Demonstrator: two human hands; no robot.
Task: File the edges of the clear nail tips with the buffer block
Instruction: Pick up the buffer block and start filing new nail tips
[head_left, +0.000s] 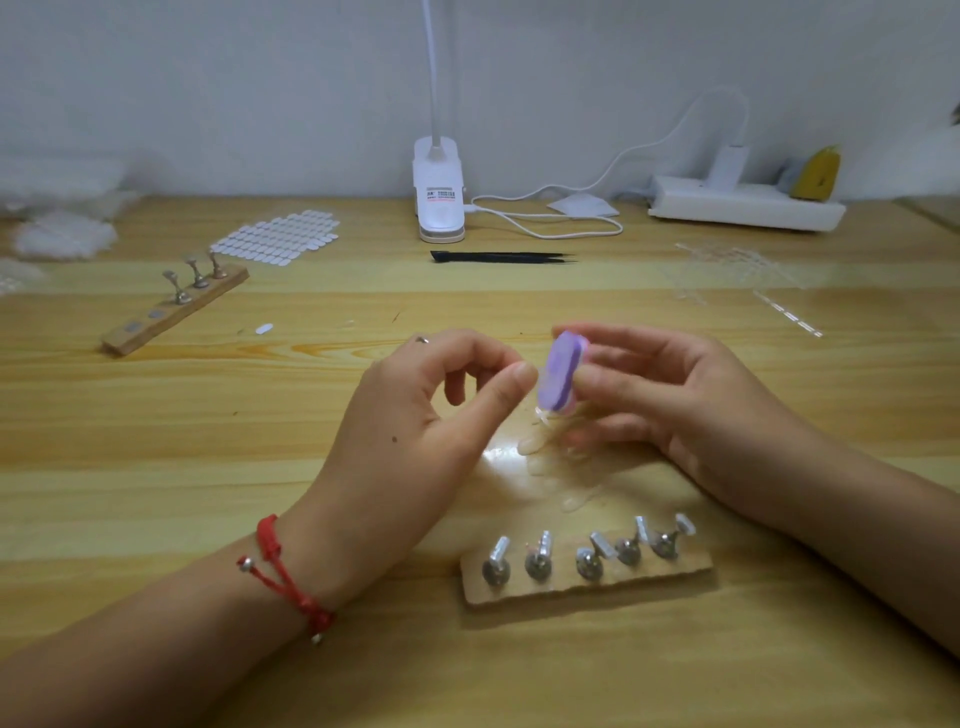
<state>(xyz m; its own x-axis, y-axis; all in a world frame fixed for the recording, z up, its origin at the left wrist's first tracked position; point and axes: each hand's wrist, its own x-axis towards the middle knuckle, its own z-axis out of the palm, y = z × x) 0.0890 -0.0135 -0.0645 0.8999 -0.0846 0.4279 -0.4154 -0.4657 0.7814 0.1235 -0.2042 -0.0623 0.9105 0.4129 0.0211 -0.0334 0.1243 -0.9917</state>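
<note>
Buffer (557, 376) upright in the right hand (691, 415), long axis running near-vertical with a slight lean, purple abrasive face turned toward the left hand (415, 415). The right grip is clamped on it, thumb in front, fingers behind. It looks like foam: soft, rounded ends, pinkish layer at the back edge.

Left of the buffer, touching or just short of it, the left thumb and forefinger are pinched together. What they pinch is too blurred to confirm; a clear tip would be near-invisible here, so I can't say for sure one is held. If it is, it sits right against the purple face, and the stroke would run along the buffer's length.

Just below the buffer, between the hands, a loose heap of clear tips (550, 457) lies on the bench (208, 467): thin, glossy, curved plastic, catching the lamp glare. Both hands are close to it, the right fingers hovering nearest.

Nearer the person from the buffer, a wooden stand (587, 584) carries five metal pegs, tops showing small pale pads. Far left of the buffer, a second stand (171, 312) holds three pegs. Beyond the buffer, black tweezers (498, 256) lie flat, and a white clip lamp (439, 202) stands at the wall.

My read: filing is under way, with plenty of tips in the heap to do.
</note>
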